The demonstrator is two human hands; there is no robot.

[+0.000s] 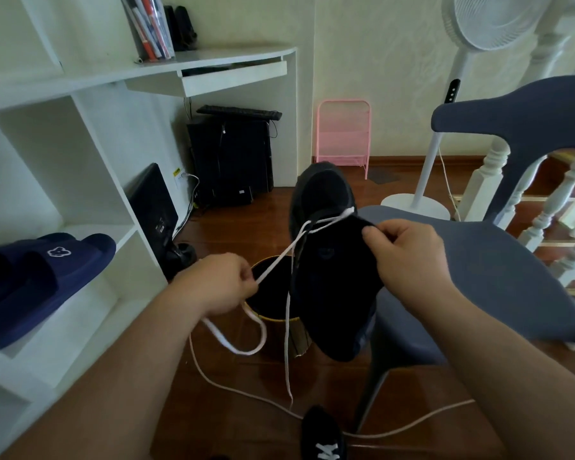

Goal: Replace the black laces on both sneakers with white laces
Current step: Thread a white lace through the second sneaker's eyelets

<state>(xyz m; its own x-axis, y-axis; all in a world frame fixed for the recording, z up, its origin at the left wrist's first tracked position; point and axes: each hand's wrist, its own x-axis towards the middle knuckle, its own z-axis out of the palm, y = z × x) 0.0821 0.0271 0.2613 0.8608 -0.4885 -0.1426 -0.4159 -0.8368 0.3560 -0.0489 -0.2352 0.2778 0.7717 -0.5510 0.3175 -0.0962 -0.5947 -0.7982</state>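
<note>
Gripping the black sneaker [329, 260] by its tongue, the right hand [409, 254] held it toe-up in the air, beside the blue chair [498, 267]. The left hand [219, 283] pinched one strand of the white lace [273, 267], drawn taut from the sneaker's lowest eyelets; the other end hung slack toward the wooden floor [246, 410]. A second sneaker [322, 433], white-laced, lay on the floor below. A yellow-rimmed bin [279, 318] stood behind the held sneaker. Navy slippers [40, 280] rested on a white shelf [80, 330].
</note>
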